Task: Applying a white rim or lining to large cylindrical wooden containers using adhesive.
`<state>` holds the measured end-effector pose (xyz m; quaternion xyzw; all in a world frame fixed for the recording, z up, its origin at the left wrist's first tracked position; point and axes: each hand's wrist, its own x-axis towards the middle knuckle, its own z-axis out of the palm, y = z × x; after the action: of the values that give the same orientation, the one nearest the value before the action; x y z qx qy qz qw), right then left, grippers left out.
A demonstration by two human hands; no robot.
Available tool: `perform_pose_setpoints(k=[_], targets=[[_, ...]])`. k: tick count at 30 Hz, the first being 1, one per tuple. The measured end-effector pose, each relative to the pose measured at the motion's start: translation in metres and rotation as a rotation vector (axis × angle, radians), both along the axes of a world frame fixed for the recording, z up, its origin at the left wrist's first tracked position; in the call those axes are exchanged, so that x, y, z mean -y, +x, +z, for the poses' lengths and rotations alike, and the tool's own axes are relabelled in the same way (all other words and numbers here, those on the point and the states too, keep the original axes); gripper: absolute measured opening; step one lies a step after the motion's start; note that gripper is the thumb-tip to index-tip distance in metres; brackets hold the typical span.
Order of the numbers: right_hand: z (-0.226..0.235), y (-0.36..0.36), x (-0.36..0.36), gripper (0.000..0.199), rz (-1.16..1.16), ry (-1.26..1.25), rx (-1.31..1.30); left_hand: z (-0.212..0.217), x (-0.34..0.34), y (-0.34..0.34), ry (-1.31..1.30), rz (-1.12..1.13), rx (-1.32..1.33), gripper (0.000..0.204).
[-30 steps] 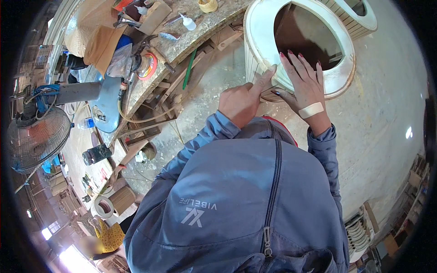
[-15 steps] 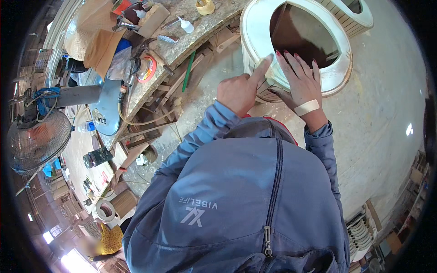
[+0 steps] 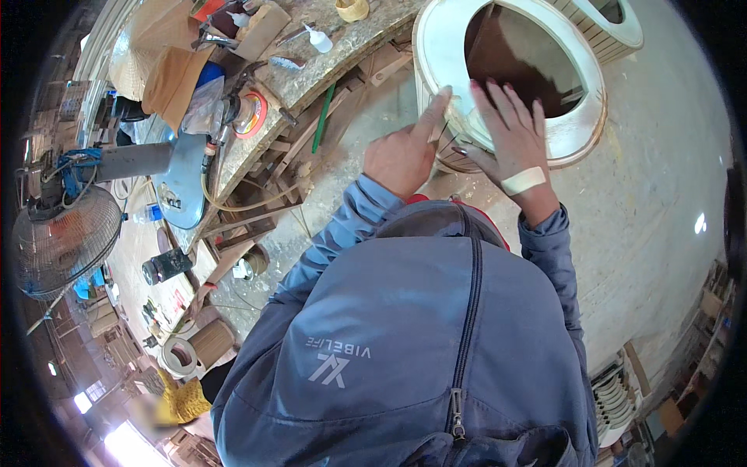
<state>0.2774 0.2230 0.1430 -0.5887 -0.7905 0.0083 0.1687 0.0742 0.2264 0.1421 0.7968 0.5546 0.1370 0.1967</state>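
Observation:
A white oval frame (image 3: 440,47) with a large opening and slatted wooden sides stands in front of me at the upper right. My left hand (image 3: 401,162) is at its near left edge. The index finger stretches onto the white rim while the other fingers curl under, partly hidden. My right hand (image 3: 513,140), with a bandage on the back near the wrist, lies flat with fingers apart on the near rim. Its fingertips reach over the opening, and the thumb points toward my left hand. I make out nothing held in either hand.
A cluttered workbench (image 3: 342,54) runs along the left, holding a white squeeze bottle (image 3: 318,40), a tape roll (image 3: 250,114) and a hammer (image 3: 268,93). A caged fan (image 3: 68,241) stands beyond. Another slatted white piece (image 3: 615,35) is behind the frame. A person in yellow (image 3: 185,398) is at lower left.
My left hand has shifted slightly left and its index finger has moved along the rim. My right hand has stayed nearly in place. The person in yellow at the back has moved a little.

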Motion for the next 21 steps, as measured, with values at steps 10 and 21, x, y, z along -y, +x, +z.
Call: perform_pose_setpoints(k=[10,21], targets=[[0.002,0.006,0.002,0.091,-0.022,-0.03,0.091,-0.001,0.024,0.006,0.118,-0.118,-0.032,0.074],[0.006,0.001,0.004,0.083,0.008,-0.004,0.025,0.005,-0.001,-0.005,-0.055,-0.035,0.213,0.076]])
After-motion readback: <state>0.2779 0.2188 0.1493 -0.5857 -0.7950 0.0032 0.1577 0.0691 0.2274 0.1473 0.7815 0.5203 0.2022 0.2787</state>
